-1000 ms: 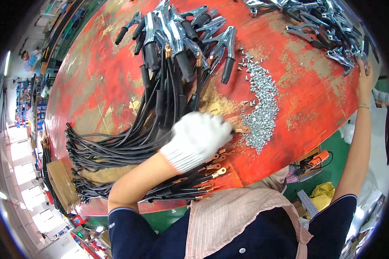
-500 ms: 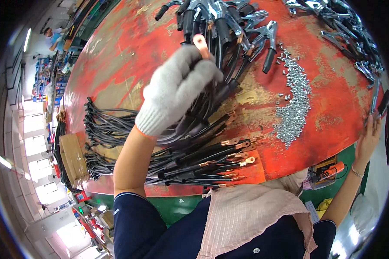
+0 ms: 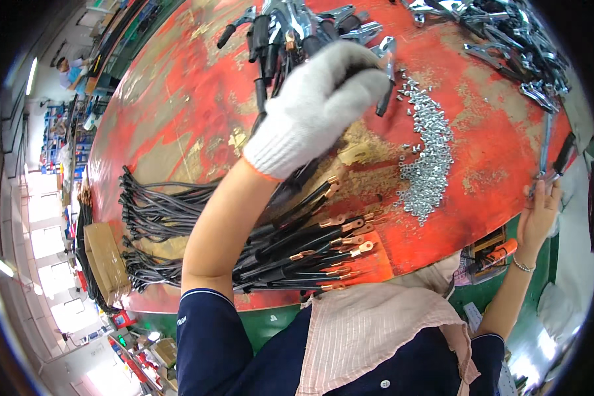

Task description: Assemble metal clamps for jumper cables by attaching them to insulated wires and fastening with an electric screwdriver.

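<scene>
My left hand [image 3: 317,105], in a white knit glove, reaches across the worn red table [image 3: 178,119]. Its fingers curl around a black cable [image 3: 290,191] next to a heap of metal clamps with black grips [image 3: 290,33]. My bare right hand [image 3: 538,211] is at the table's right edge, gripping a metal clamp [image 3: 548,148] that points upward. Under my left forearm lies a bundle of black cables with copper lugs [image 3: 330,244]. Between my hands a strip of small silver nuts [image 3: 426,165] is spread out.
A second heap of bare metal clamps [image 3: 508,33] lies at the far right of the table. Cable loops [image 3: 152,211] hang over the left edge beside a cardboard box [image 3: 105,257]. An orange-handled tool [image 3: 498,252] sits below the near edge. A person [image 3: 69,66] stands far left.
My left hand lifted a cable from the near bundle and carried it away from me to the clamp heap. My right hand stayed at the right edge with its clamp.
</scene>
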A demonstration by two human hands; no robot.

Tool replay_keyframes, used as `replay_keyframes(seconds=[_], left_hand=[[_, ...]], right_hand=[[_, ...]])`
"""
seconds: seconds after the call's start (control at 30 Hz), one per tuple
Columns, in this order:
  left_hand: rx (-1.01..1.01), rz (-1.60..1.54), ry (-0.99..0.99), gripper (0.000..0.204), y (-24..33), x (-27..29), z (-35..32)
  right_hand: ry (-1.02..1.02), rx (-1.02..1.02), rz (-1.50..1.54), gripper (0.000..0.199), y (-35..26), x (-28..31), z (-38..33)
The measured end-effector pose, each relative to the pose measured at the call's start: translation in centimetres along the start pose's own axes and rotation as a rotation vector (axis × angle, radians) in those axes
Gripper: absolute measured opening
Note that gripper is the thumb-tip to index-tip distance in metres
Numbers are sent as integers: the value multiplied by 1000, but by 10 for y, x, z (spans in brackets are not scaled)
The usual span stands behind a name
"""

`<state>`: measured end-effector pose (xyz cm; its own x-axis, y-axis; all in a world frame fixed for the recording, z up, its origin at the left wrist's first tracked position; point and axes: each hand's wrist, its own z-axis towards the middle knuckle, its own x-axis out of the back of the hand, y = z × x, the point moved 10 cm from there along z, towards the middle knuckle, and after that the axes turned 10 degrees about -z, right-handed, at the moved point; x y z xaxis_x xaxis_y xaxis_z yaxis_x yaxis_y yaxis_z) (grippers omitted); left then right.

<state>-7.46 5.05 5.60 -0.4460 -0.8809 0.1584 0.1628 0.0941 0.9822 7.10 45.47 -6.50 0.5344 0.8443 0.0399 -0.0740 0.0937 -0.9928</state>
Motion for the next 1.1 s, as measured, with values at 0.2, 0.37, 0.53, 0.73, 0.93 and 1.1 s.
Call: replay_keyframes(seconds=[0.2, 0.37, 0.53, 0.73, 0.93, 1.1], left_hand=[[286, -218, -190, 28, -46, -47, 6], [496, -686, -257, 23, -83, -89, -10], [739, -517, -495, 34, -107, -121, -25], [639, -601, -661, 37, -94, -134, -31], [579, -177, -474, 22, -66, -125, -44], [491, -85, -441, 29, -62, -127, -48]], right_hand=[[13, -80, 144, 38, 2, -10, -43], [15, -179, 335, 51, 18, -18, -81], [-104, -215, 600, 66, -3, -50, -88], [-129, -224, 979, 34, 4, -54, -81], [-108, -79, 495, 29, -48, -94, -70], [-292, 5, 344, 40, -80, -126, -81]])
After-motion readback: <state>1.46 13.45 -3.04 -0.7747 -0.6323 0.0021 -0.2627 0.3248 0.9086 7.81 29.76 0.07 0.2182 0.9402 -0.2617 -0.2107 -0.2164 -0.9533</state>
